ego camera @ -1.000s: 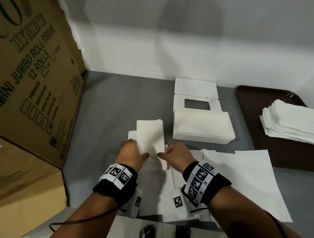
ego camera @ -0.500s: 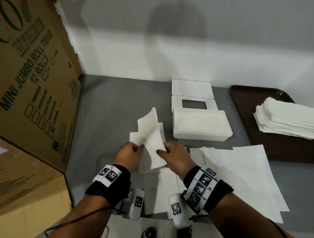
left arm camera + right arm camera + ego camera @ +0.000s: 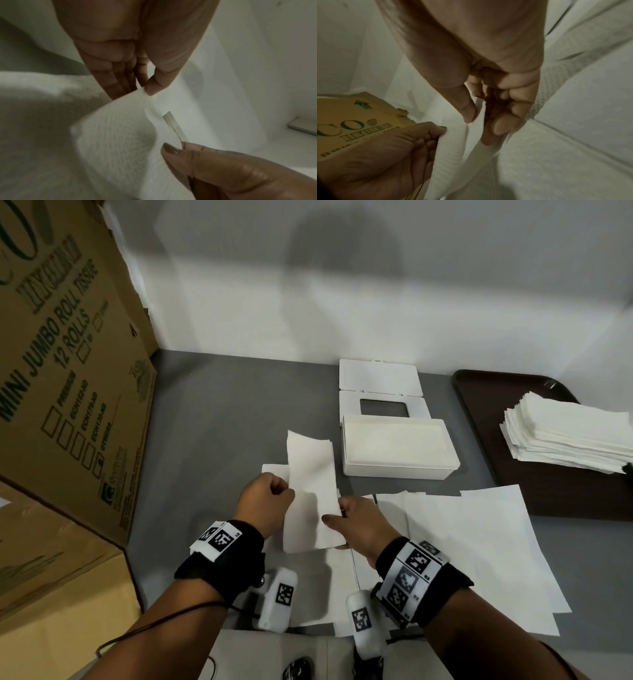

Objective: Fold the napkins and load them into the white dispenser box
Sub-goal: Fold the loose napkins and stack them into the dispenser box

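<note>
Both hands hold one folded white napkin [image 3: 310, 491] lifted off the grey table. My left hand [image 3: 265, 501] pinches its left edge between thumb and curled fingers; in the left wrist view the thumb meets the napkin [image 3: 120, 135] at its corner. My right hand [image 3: 356, 522] pinches the right edge, with the thumb on top and the fingers beneath the napkin [image 3: 452, 155]. The white dispenser box [image 3: 397, 450] stands open just right of and beyond the napkin, filled with napkins. Its lid [image 3: 380, 392] with a rectangular window lies flat behind it.
Unfolded white sheets [image 3: 479, 542] lie spread under and right of my hands. A dark brown tray [image 3: 548, 498] at the right carries a stack of napkins [image 3: 568, 433]. Large cardboard cartons [image 3: 65, 378] stand along the left. A white wall is behind.
The folded napkin went from lying flat under my hands to being lifted and held between both hands; over the last half second it straightened and my hands stayed about where they were.
</note>
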### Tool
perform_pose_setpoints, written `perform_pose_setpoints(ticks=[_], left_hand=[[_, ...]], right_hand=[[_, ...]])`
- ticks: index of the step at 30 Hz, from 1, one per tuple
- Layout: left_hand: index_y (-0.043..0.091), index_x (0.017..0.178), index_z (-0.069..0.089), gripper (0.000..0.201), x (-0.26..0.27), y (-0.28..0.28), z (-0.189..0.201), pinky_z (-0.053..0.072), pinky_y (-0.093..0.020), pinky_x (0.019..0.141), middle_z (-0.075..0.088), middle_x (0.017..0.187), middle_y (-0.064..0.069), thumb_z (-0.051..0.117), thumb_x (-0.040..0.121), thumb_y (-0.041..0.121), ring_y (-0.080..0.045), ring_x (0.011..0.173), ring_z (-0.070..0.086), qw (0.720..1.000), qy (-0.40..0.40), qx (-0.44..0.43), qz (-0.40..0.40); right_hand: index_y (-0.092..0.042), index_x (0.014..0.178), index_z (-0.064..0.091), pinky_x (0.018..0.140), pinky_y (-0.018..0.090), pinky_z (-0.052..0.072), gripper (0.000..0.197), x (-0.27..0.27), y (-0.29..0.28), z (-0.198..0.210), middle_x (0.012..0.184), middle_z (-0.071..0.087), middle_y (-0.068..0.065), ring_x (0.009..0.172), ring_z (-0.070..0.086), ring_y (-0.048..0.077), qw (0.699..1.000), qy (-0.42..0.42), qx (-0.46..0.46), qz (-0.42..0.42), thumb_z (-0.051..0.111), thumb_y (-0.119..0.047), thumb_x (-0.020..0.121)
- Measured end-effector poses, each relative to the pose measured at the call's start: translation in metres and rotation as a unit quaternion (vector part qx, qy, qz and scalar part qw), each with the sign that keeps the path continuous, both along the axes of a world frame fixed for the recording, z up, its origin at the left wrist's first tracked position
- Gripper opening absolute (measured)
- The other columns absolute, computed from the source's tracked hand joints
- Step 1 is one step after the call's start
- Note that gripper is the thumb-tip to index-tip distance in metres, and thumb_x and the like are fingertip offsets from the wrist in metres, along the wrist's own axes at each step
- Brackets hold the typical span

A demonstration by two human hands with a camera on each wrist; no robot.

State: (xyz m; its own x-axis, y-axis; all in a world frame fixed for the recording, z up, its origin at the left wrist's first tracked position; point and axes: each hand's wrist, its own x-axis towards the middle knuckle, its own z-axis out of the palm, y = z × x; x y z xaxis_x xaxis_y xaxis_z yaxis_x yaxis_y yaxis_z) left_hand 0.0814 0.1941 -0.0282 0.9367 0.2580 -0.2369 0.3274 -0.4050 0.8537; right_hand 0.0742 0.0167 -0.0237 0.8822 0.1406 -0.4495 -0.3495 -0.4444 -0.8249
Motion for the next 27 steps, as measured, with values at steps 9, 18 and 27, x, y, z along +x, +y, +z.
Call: perform_pose_setpoints(ticks=[9, 18, 27], left_hand=[[0.02, 0.078, 0.054, 0.017, 0.01, -0.003, 0.062, 0.039, -0.023, 0.056, 0.054, 0.064, 0.007, 0.064, 0.08, 0.007, -0.009, 0.054, 0.045, 0.985, -0.143, -0.013, -0.09], [0.029, 0.094, 0.064, 0.026, 0.029, -0.027, 0.108, 0.047, -0.018, 0.073, 0.067, 0.082, 0.018, 0.057, 0.086, 0.006, -0.001, 0.075, 0.061, 0.941, -0.163, 0.033, -0.294], [0.019, 0.097, 0.065, 0.018, 0.047, -0.06, 0.11, 0.046, -0.018, 0.075, 0.068, 0.09, 0.005, 0.056, 0.09, 0.006, -0.002, 0.078, 0.059, 0.928, -0.153, 0.049, -0.335]], right_hand=[[-0.018, 0.118, 0.051, 0.079, 0.028, 0.05, 0.044, 0.021, -0.025, 0.044, 0.1, 0.06, -0.001, 0.088, 0.061, 0.012, 0.983, -0.163, -0.02, -0.081, 0.074, -0.028, 0.082], [-0.025, 0.138, 0.041, 0.099, 0.042, 0.047, 0.094, 0.05, -0.08, 0.077, 0.132, 0.058, 0.002, 0.12, 0.057, 0.019, 0.985, -0.079, 0.134, -0.077, 0.085, -0.048, 0.059], [-0.008, 0.11, 0.067, 0.088, 0.057, 0.05, 0.04, 0.053, -0.117, 0.078, 0.11, 0.07, 0.018, 0.098, 0.066, 0.035, 0.979, -0.04, 0.201, -0.018, 0.074, -0.023, 0.073]])
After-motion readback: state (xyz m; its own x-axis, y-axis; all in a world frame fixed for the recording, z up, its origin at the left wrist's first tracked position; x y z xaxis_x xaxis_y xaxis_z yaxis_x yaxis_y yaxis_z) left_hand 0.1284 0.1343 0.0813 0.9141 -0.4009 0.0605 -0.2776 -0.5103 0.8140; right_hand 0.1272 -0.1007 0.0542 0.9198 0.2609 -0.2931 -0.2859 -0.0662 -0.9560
